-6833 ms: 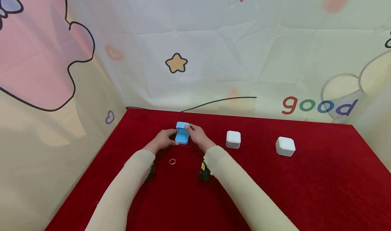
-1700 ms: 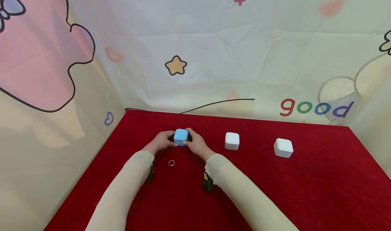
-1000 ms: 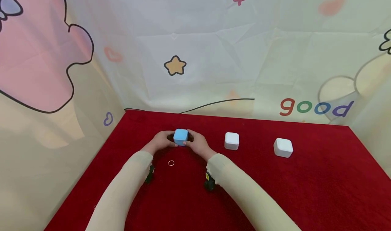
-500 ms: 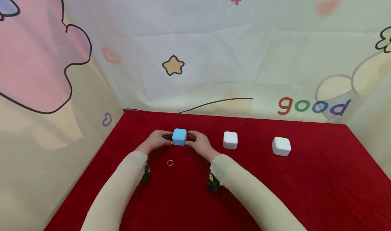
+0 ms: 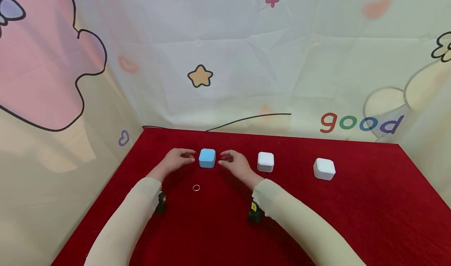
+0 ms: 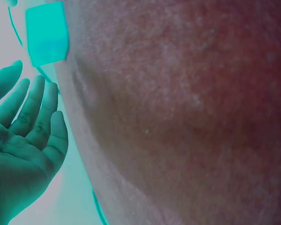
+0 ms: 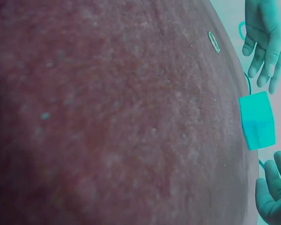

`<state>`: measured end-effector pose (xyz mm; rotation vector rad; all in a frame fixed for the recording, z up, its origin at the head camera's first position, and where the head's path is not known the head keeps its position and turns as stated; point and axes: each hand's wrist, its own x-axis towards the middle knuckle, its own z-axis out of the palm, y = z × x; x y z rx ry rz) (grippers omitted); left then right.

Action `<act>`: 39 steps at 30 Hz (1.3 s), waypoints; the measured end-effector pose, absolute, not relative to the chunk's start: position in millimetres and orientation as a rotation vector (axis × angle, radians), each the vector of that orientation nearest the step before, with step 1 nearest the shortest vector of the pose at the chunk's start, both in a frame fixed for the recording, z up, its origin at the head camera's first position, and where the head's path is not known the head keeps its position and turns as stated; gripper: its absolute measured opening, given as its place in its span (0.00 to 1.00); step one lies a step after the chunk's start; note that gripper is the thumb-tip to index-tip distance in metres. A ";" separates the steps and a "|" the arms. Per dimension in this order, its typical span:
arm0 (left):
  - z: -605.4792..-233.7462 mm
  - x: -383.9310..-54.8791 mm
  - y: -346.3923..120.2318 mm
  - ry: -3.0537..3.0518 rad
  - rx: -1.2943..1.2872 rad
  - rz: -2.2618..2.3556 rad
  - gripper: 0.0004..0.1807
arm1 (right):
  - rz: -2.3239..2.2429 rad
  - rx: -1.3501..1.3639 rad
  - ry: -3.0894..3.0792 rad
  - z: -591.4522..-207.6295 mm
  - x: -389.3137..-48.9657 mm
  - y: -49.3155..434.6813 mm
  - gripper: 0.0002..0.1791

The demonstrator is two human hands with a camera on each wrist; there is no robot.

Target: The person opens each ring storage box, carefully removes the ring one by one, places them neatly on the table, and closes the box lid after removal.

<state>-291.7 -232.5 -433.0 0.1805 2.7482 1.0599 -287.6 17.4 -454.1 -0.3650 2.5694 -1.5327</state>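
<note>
A light blue ring box [image 5: 207,158] stands with its lid down on the red cloth, between the two hands. My left hand [image 5: 176,159] is just left of it, fingers relaxed and apart from the box. On the other side my right hand [image 5: 238,166] also holds nothing, its loose fingers a small gap away from the box. A thin ring [image 5: 196,187] lies on the cloth nearer to me. In the left wrist view the box [image 6: 47,33] appears beyond the spread fingers. The right wrist view has the box [image 7: 257,121] between both hands and the ring [image 7: 214,42] nearby.
Two white boxes with rounded corners stand to the right, one nearer [image 5: 266,162] and one farther [image 5: 324,169]. Red cloth [image 5: 218,230] covers the table. A printed backdrop [image 5: 225,62] rises behind its far edge and along the left side.
Earlier the box was open with both hands on it; then its lid was down. Since then both hands have let go and moved apart sideways. The ring has stayed in place.
</note>
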 end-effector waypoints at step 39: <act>-376.6 -241.0 -196.8 2.778 0.332 1.289 0.24 | -1.643 -0.376 2.504 -421.6 -242.3 109.1 0.18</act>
